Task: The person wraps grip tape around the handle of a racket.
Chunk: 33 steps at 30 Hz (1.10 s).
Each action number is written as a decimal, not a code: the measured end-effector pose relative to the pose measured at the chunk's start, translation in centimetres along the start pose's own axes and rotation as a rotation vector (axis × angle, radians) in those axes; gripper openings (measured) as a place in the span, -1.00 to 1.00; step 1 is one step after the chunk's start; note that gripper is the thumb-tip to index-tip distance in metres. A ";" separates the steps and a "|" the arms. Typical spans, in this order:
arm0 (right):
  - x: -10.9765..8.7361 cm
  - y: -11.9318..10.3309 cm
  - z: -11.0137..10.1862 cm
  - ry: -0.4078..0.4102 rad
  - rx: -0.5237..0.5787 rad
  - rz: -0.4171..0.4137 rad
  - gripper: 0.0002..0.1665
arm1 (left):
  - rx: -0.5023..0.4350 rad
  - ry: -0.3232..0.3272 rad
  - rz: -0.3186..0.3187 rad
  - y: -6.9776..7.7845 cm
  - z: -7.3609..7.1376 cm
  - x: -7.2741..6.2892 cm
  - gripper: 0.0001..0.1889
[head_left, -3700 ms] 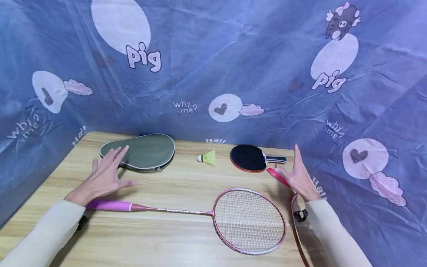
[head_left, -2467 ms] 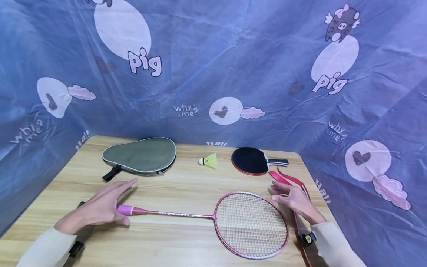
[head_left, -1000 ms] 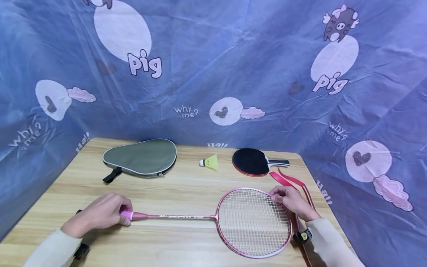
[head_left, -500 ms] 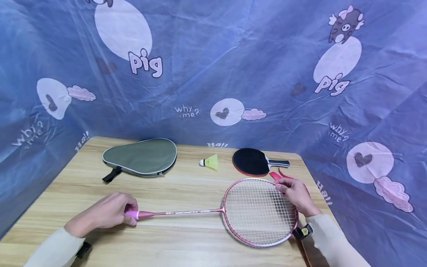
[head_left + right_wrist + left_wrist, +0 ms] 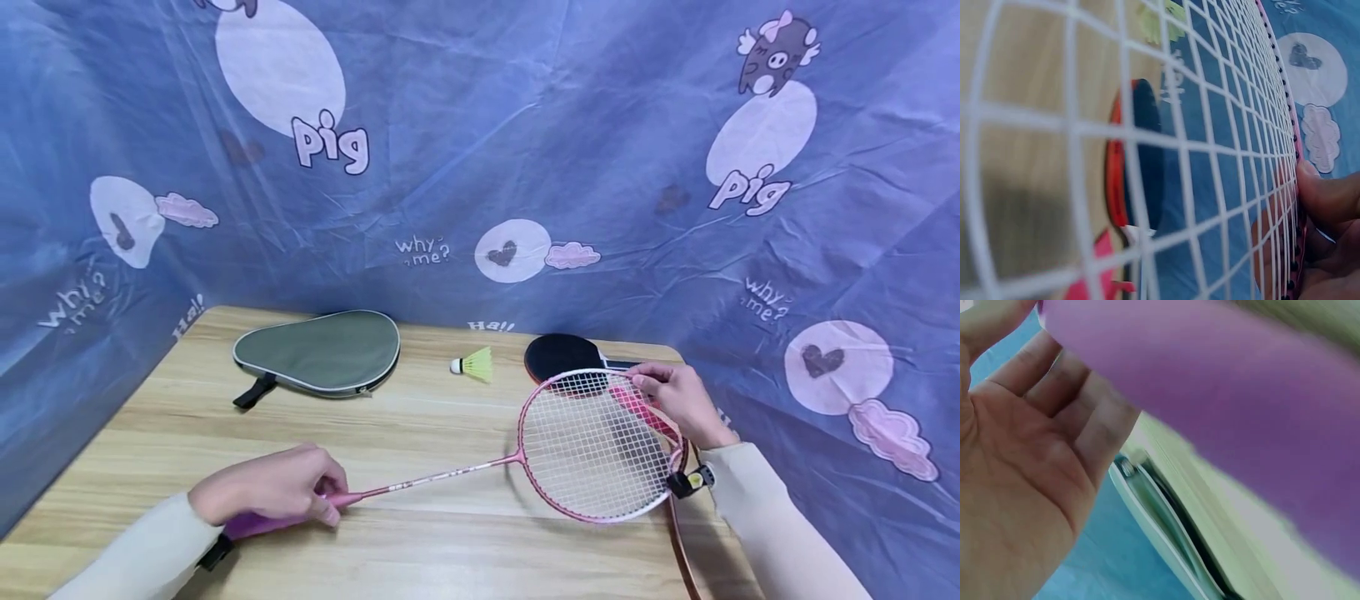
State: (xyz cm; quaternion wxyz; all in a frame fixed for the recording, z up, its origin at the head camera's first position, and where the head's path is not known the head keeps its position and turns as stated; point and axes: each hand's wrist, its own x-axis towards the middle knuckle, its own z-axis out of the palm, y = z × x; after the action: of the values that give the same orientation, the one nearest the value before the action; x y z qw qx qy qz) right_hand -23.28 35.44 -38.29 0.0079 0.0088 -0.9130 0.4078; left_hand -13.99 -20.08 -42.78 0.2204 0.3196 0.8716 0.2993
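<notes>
A pink badminton racket is held above the wooden table, its strung head to the right and raised at the far side. My left hand pinches it near the top of the purple grip, which runs back under the palm. With thumb and fingers my right hand pinches the far right part of the rim; the right wrist view shows the thumb on the frame beside the strings. Through the strings shows part of a black and red table tennis bat, lying on the table.
A green bat case with a black strap lies at the back left. A yellow shuttlecock is at the back middle. A red ribbon-like strap lies along the right side. Patterned blue cloth surrounds the table.
Both hands went from open near the racket to gripping it. The racket has lifted off the table, its head tilting up and shifting right and away, now partly covering the bat and strap.
</notes>
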 end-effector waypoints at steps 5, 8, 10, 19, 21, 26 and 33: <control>0.7 -0.9 -0.8 -0.013 -0.028 -0.025 -0.68 | -0.020 -0.063 0.019 1.1 0.2 1.0 -0.95; 0.9 -1.2 -1.1 -0.007 -0.021 -0.026 -0.67 | -0.039 -0.091 0.016 1.6 0.3 1.3 -0.96; 1.1 -1.3 -1.3 -0.003 0.005 -0.023 -0.67 | -0.083 -0.111 0.010 1.8 0.4 1.4 -0.95; 2.3 -1.2 -2.2 -0.045 0.131 -0.036 -0.58 | -0.102 -0.160 0.041 2.7 1.3 2.0 -0.91; 2.4 -0.9 -2.6 -0.051 0.180 -0.023 -0.58 | -0.084 -0.152 0.053 2.8 1.4 2.0 -0.93; 2.4 -0.3 -3.6 -0.028 0.316 -0.009 -0.66 | -0.106 -0.149 0.079 3.2 1.7 1.8 -0.94; 2.0 0.0 -4.8 -0.074 0.456 -0.030 -0.79 | -0.147 -0.116 0.075 3.3 1.9 1.4 -0.94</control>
State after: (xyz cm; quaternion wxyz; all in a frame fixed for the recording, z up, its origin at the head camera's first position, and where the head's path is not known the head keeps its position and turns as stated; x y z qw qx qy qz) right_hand -25.23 38.99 -35.02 -0.0215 0.0390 -0.7968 0.6026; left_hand -12.47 -16.33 -42.26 0.2821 0.3516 0.8205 0.3515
